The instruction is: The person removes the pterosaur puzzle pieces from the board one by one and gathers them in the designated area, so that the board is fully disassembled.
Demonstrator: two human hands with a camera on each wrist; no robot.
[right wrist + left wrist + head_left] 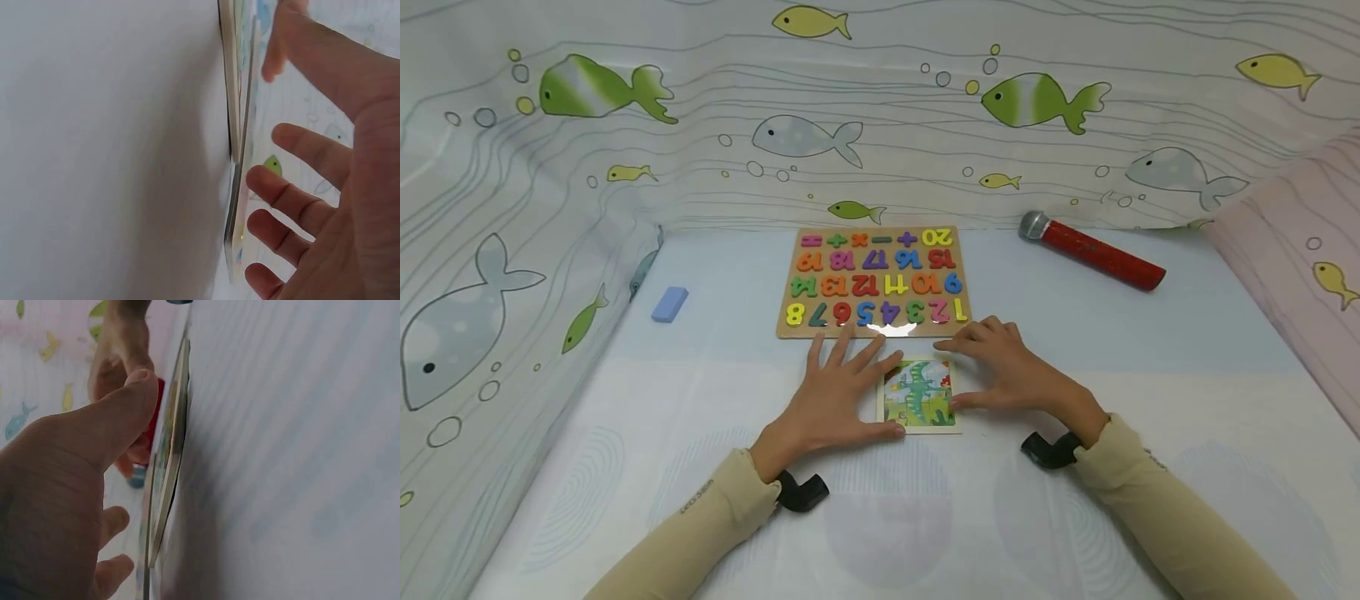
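A small square jigsaw puzzle (917, 393) with a green dinosaur picture in a pale wooden frame lies flat on the table between both hands. The left hand (838, 396) has its fingers spread; its thumb and forefinger reach the puzzle's left side. In the left wrist view the thumb (134, 406) is extended over the puzzle's edge (172, 462). On the other side, the right hand (1011, 371) hovers at the puzzle's right edge with the thumb near it. The right wrist view shows its fingers (294, 200) loosely bent and apart, nothing between them.
Just beyond the puzzle lies a wooden number board (786, 328) with colourful numerals and signs. A red microphone (1097, 254) with a silver head is at the back right. At the left sits a blue block (670, 304). A fish-patterned cloth (910, 50) hangs behind.
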